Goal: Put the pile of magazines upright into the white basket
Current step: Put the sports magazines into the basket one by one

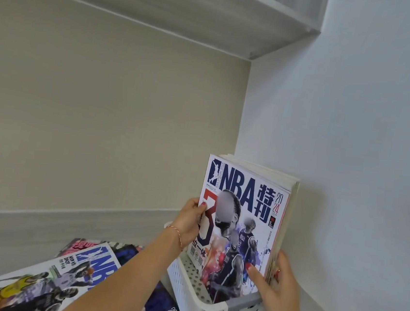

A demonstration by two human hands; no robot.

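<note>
A white perforated basket [198,304] stands at the lower right against the side wall. A stack of upright magazines [242,225] stands in it, the front cover showing blue NBA lettering. My left hand [189,222] grips the left edge of that front magazine, thumb on the cover. My right hand [276,287] clasps the stack's lower right edge, thumb on the front and fingers behind. More magazines [59,277] lie flat in a loose pile at the lower left, partly hidden by my left forearm.
The grey counter [13,236] carries the pile and the basket. A beige back wall [101,119] and a white side wall [351,145] meet in a corner behind the basket. A shelf underside [214,12] runs overhead.
</note>
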